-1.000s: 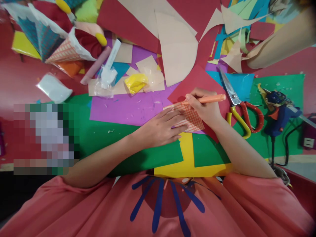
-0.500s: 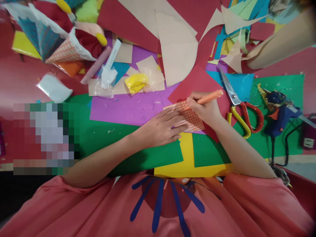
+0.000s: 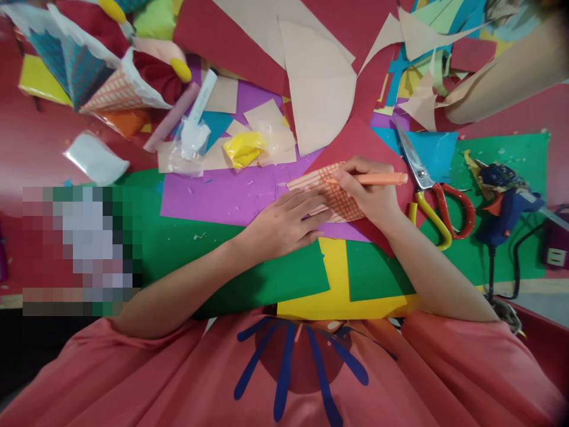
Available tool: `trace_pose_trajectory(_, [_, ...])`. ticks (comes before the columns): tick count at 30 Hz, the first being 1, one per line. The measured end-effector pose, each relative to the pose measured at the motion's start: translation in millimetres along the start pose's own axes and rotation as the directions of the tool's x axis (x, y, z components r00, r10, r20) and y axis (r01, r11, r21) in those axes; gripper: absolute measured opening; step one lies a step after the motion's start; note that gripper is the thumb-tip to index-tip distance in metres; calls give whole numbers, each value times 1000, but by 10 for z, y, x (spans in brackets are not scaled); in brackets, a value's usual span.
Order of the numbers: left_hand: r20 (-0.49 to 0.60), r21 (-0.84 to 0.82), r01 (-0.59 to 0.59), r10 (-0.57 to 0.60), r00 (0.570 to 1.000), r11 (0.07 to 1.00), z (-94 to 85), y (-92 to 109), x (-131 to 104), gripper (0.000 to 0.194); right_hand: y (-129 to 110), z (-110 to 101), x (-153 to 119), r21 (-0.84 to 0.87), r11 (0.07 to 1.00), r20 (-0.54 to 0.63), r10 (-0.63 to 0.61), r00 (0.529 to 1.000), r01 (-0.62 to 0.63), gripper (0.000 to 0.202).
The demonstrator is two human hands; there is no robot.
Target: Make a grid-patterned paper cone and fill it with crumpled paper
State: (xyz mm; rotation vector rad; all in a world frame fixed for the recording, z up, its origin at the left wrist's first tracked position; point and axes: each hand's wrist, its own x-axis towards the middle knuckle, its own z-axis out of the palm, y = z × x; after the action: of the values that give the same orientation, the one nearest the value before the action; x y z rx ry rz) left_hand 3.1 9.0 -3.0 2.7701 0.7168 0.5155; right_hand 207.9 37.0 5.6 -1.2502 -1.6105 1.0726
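Our right hand [image 3: 371,188] has thumb and fingers pinched together around the orange marker [image 3: 384,178], its lower end at the grid-patterned piece [image 3: 349,203]. Our left hand [image 3: 284,224] lies palm down with its fingers slightly apart, pressing on the left part of that piece. The pale piece has a curved lower edge and orange lines, crossing into a mesh on the right and running as stripes on the left; it lies over the purple sheet [image 3: 202,198] and the red paper [image 3: 367,145].

Farther out to the left, we see a clear wrapper [image 3: 244,150] with something smooth and yellow in it, a crumpled clear bag [image 3: 191,145] around something white, and a plump white packet [image 3: 96,159]. Beyond them rests an orange-checked cone [image 3: 118,92] with a wavy white rim and pleated dark red material in its mouth, beside blue-patterned cones [image 3: 56,56].

Ahead of our hands lies a smooth beige sheet [image 3: 317,83] with one rounded side. On our right, the metal scissors [image 3: 418,171], with red and yellow handles, lie open-bladed or closed, we cannot tell; past them is a blue glue gun [image 3: 502,220] on green paper [image 3: 531,172]. Nearest our body are flat green and yellow sheets [image 3: 335,270].
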Motion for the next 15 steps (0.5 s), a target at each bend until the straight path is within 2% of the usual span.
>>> trace_pose_trajectory(7, [36,-49,53,-51,998,997,5,24,2,31,18,18,5,-48,999,0,4,1000,-4,21])
trace_pose_trajectory(15, [19,-33,37,-36,999,999,-3,28,13,29,-7,9,4,-59,997,11,51,999,-50,26])
